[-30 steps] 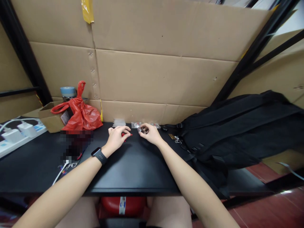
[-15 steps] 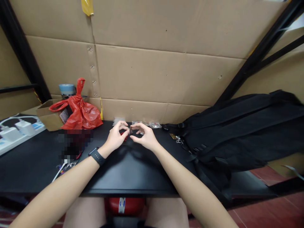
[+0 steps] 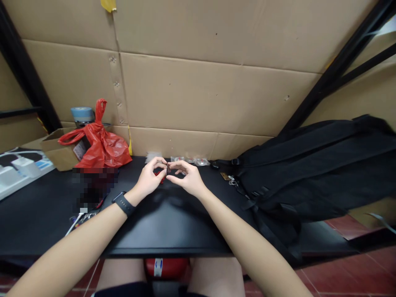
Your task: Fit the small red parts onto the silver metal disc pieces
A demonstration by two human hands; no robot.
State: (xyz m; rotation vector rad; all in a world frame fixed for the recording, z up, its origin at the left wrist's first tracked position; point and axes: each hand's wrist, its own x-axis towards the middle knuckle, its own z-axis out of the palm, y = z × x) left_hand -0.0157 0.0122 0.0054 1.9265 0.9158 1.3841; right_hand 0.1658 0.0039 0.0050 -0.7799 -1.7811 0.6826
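Note:
Above the black table (image 3: 167, 235), my left hand (image 3: 148, 178) and my right hand (image 3: 191, 180) meet fingertip to fingertip. A small, dark, round flat piece (image 3: 168, 170) is pinched between them, seen nearly edge-on; its exact kind is too small to make out. Both hands are closed on it, thumbs below and forefingers above. Behind my left fingers a bright red cord-like thing (image 3: 161, 178) shows in part. Clear plastic packets (image 3: 201, 162) lie just beyond my hands, along the cardboard wall.
At the left stand a red plastic bag (image 3: 107, 148), a cardboard box (image 3: 60, 154) and a white power strip (image 3: 38, 169) with plugs. A black backpack (image 3: 315, 165) fills the right side. Small metal keyring parts (image 3: 232, 180) lie beside it.
The view has shifted slightly. My fingertips have drawn closer together around the dark round piece, and it now looks turned a little and touched by both hands.

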